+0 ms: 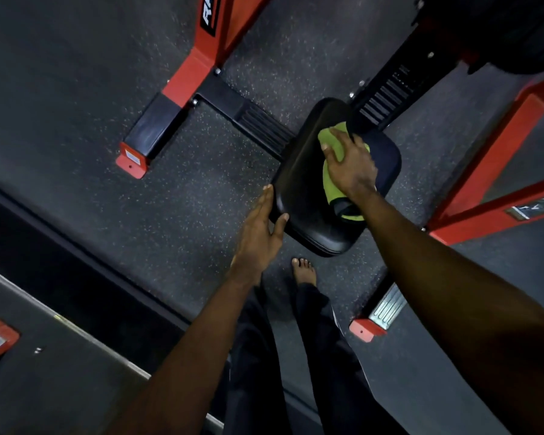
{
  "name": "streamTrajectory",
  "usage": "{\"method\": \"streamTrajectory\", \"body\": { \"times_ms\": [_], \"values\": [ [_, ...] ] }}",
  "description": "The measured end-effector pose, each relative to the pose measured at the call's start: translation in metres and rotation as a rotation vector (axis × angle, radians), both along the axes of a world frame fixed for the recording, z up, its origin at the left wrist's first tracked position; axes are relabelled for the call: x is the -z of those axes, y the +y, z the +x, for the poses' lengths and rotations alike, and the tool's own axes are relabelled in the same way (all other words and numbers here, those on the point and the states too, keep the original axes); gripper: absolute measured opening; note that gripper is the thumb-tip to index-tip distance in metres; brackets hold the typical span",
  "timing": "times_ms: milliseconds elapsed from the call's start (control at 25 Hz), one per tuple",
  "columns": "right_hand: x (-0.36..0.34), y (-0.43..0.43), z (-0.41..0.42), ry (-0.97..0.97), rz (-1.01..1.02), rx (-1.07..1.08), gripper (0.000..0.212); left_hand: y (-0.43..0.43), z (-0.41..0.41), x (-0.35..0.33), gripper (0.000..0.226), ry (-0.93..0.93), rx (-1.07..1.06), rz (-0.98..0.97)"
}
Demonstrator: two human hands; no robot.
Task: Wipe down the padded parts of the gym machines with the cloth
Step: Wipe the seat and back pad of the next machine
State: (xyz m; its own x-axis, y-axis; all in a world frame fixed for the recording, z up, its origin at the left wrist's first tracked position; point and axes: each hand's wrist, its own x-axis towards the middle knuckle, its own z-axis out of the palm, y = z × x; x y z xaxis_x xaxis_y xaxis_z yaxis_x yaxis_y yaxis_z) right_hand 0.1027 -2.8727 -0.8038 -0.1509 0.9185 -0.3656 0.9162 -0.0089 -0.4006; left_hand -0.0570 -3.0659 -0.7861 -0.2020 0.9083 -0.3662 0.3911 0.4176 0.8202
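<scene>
A black padded seat (pixel 299 183) of a red-and-black gym machine sits in the middle of the view. A green cloth (pixel 330 142) lies spread on the seat's top. My right hand (pixel 350 164) presses flat on the cloth with fingers spread, covering its middle. My left hand (pixel 261 227) rests against the seat's near left corner, fingers straight along the edge and thumb on the pad's top. A second black pad (pixel 515 32) shows at the top right, mostly cut off.
Red frame legs (pixel 189 80) stand to the left and a red frame (pixel 490 171) to the right of the seat. A ribbed black footplate (pixel 387 92) lies behind it. Speckled dark rubber floor (pixel 76 105) surrounds everything. My bare foot (pixel 303 271) stands just below the seat.
</scene>
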Motion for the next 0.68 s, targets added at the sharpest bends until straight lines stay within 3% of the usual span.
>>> {"method": "streamTrajectory", "body": {
  "times_ms": [200,400,520,680],
  "values": [
    [-0.043,-0.078,0.008,0.062,-0.029,-0.318,0.049,-0.006,-0.007,0.002,0.051,-0.254,-0.2,-0.058],
    [-0.017,-0.01,-0.021,0.045,-0.017,-0.302,0.049,-0.008,-0.004,0.011,0.051,-0.414,-0.294,-0.099],
    [0.002,0.033,-0.055,-0.034,-0.006,-0.262,0.046,-0.01,-0.011,0.02,0.051,-0.411,-0.287,-0.087],
    [-0.02,-0.003,-0.057,-0.042,0.002,-0.364,0.045,-0.005,-0.021,0.016,0.041,-0.59,-0.405,-0.105]
  ]
}}
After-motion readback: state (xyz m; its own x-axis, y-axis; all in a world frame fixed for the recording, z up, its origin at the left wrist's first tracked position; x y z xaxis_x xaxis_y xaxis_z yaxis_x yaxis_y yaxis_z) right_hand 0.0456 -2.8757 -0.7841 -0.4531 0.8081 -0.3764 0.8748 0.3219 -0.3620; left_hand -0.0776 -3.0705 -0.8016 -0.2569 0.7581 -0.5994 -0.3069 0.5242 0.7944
